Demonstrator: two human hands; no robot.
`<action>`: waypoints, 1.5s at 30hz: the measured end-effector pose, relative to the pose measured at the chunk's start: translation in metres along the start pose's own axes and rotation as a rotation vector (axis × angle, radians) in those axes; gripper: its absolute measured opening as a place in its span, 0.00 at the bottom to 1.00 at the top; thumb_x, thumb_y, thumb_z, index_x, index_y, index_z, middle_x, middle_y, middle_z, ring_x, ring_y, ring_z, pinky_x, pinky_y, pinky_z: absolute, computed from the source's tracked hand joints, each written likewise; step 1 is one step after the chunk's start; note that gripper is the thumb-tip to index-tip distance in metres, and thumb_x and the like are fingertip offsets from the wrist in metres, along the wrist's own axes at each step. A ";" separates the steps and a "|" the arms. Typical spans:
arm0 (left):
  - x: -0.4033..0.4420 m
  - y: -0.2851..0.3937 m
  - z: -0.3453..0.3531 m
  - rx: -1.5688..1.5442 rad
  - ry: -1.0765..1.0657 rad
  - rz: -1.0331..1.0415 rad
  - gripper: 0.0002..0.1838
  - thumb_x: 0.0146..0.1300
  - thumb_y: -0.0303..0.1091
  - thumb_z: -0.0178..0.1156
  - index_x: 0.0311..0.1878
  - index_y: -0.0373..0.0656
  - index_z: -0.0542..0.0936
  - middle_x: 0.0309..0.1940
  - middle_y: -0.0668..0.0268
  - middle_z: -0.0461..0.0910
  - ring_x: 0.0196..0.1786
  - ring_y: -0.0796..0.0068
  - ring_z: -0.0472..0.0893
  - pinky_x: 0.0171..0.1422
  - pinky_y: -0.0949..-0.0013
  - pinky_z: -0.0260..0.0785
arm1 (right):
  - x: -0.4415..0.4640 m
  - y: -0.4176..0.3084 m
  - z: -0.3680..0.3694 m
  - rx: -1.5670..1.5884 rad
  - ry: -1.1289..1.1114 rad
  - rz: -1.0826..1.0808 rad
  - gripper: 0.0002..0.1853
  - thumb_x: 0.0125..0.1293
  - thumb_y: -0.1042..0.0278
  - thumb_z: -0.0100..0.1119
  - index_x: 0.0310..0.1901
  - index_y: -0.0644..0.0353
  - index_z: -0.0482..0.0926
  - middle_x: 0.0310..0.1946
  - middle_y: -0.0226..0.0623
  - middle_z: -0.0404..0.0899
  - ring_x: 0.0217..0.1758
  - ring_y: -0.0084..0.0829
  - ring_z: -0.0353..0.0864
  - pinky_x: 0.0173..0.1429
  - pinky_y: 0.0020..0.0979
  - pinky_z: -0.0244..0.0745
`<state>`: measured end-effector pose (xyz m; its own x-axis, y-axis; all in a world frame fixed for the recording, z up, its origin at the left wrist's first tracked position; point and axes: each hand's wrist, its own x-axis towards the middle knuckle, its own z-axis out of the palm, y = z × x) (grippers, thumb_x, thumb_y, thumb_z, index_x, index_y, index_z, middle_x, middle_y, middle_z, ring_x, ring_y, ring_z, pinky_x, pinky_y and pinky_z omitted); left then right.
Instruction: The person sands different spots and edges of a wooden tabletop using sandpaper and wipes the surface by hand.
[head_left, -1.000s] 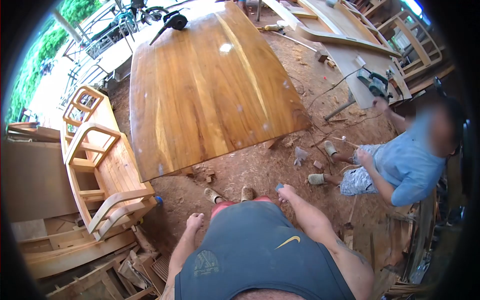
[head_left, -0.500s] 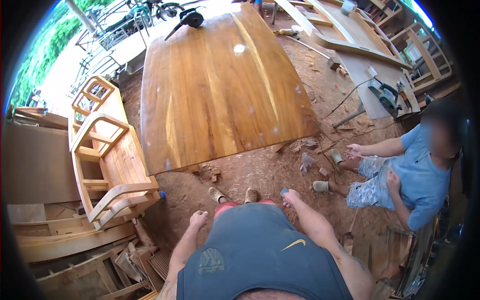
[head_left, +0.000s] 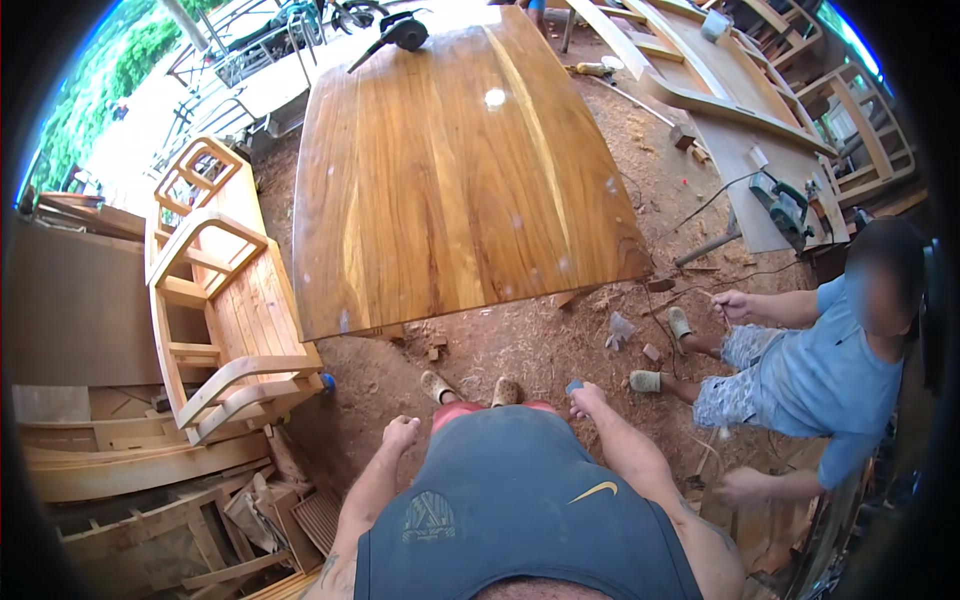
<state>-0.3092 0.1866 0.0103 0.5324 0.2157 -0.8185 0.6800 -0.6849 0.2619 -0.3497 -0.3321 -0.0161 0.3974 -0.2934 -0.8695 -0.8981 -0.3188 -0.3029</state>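
Note:
My right hand (head_left: pixel 586 400) is closed round a small blue-grey piece (head_left: pixel 573 386), held low at my right side. At my other side, my left hand (head_left: pixel 402 432) hangs with its fingers curled; whether anything small is inside does not show. Both are apart from the large glossy wooden tabletop (head_left: pixel 460 180) in front of me. On its far left part lies a black blower-like tool (head_left: pixel 404 35).
A wooden bench (head_left: pixel 245 290) stands at the left above stacked timber (head_left: pixel 150 470). At the right sits a co-worker (head_left: pixel 820 370) in a blue shirt, near a green power tool (head_left: pixel 782 205) on a board. Wood scraps and a cable lie on the dirt floor.
The view has shifted, so the tabletop appears further right. The co-worker's one hand has left the green tool's side, and the other has swung down and out. My hands keep their pose.

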 end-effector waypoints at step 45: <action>-0.050 -0.004 -0.013 0.291 0.146 0.157 0.26 0.68 0.47 0.70 0.63 0.40 0.86 0.60 0.51 0.88 0.63 0.55 0.87 0.70 0.54 0.77 | -0.009 -0.072 -0.027 -0.156 0.457 -0.307 0.33 0.61 0.57 0.66 0.68 0.58 0.80 0.63 0.56 0.84 0.66 0.53 0.86 0.70 0.49 0.82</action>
<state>-0.3324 0.1882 0.0572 0.6998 0.1751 -0.6926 0.4236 -0.8824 0.2049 -0.2835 -0.3303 0.0244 0.7078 -0.5157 -0.4828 -0.7041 -0.5701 -0.4234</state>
